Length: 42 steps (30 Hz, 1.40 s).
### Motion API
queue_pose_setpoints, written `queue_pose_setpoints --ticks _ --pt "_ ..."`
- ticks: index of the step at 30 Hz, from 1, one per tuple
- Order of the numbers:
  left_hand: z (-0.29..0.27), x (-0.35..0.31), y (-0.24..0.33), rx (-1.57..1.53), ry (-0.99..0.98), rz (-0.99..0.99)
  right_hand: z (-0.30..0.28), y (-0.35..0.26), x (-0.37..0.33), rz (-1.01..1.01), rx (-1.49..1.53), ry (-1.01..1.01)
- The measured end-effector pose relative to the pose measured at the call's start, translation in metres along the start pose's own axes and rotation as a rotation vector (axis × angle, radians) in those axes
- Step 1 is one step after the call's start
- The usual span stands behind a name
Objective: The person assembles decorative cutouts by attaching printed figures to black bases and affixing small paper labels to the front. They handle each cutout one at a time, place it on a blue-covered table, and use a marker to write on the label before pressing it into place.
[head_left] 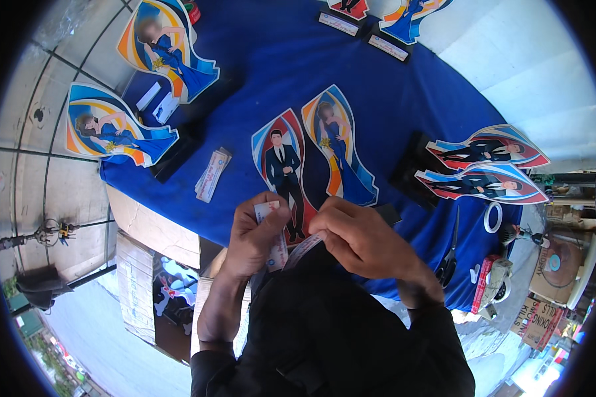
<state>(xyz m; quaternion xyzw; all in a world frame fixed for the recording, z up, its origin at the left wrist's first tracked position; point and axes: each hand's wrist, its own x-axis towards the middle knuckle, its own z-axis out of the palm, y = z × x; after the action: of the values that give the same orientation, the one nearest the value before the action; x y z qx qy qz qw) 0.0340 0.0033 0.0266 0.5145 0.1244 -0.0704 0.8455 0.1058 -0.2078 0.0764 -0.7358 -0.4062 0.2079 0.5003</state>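
Note:
My left hand [255, 231] is closed on a white printed label strip [278, 255], thumb pressed over its middle. Close beside it, my right hand [364, 238] pinches the end of another narrow printed strip [302, 250] between thumb and fingers. Whether the two strips are joined is unclear. Just beyond my hands lies a cutout figure in a dark suit [283, 159] on a red and blue backing, its lower part crossed by my fingers. Right of it lies a cutout figure in a blue gown [338, 139]. Farther left is a small stack of printed strips [213, 174].
Finished-looking cutouts on black bases stand around the blue tablecloth [238, 73], including a gown figure [122, 129] at left and a suit figure [483, 184] at right. Scissors [451, 251] and a white tape roll [493, 217] lie right. An open cardboard box [136, 288] sits lower left.

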Motion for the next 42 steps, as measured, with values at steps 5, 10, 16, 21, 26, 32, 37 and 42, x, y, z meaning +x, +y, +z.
queue_pose_setpoints --ticks 5,10,16,21,26,32,37,42 --pt "0.026 -0.005 0.002 0.156 0.081 0.155 0.015 0.003 0.000 0.008 0.040 0.202" --pt "0.032 -0.019 0.013 0.565 -0.062 0.343 0.016 0.007 -0.005 -0.062 0.019 0.371" --pt "0.041 -0.026 0.011 0.630 0.092 0.433 0.029 0.013 -0.003 -0.302 -0.325 0.608" --pt "0.045 -0.029 0.008 0.615 0.140 0.505 0.035 0.012 -0.005 -0.331 -0.427 0.660" --pt "0.046 -0.030 0.004 0.581 0.155 0.501 0.033 0.011 -0.008 -0.335 -0.436 0.619" --pt "0.046 -0.034 0.004 0.567 0.179 0.464 0.030 0.009 -0.012 -0.362 -0.449 0.576" --pt "0.050 -0.039 0.004 0.492 0.213 0.415 0.032 0.008 -0.014 -0.388 -0.466 0.590" --pt "0.051 -0.043 0.007 0.474 0.197 0.398 0.033 0.008 -0.015 -0.388 -0.459 0.593"
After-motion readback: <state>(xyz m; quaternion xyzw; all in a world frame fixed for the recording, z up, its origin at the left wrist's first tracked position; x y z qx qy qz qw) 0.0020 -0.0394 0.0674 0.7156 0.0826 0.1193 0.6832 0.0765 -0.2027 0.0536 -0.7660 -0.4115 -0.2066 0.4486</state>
